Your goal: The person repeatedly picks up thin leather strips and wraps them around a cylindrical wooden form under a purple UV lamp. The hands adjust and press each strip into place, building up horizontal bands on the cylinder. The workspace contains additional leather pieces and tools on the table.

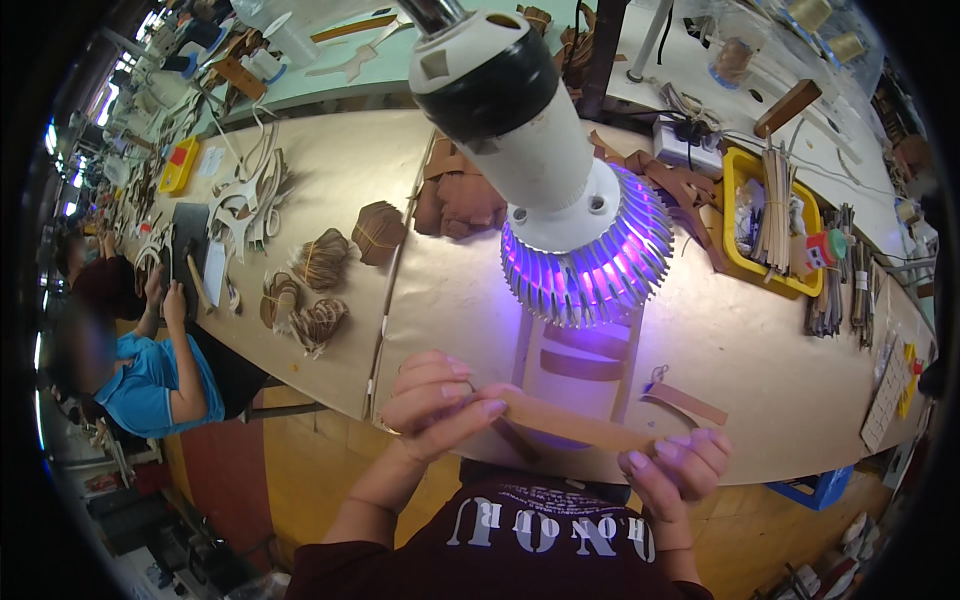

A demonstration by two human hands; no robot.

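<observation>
A tan leather strip [570,425] is stretched between my two hands, above the near edge of the table. My left hand [432,405] pinches its left end between thumb and fingers. At the other end, my right hand [680,466] is closed on the strip. Just beyond them, more brown strips [580,366] lie across a rack with side rails, lit purple by a lamp [590,245] hanging over it. The lamp hides the rack's far part. To the right of the rack lie a short brown strip [692,402] and a thin curved piece.
Brown leather pieces [460,200] are piled behind the lamp. Banded bundles [322,260] sit on the left table section. A yellow basket [765,275] holding sticks stands at the right, beside dark strip bundles [828,300]. A co-worker in blue [165,375] sits at the left.
</observation>
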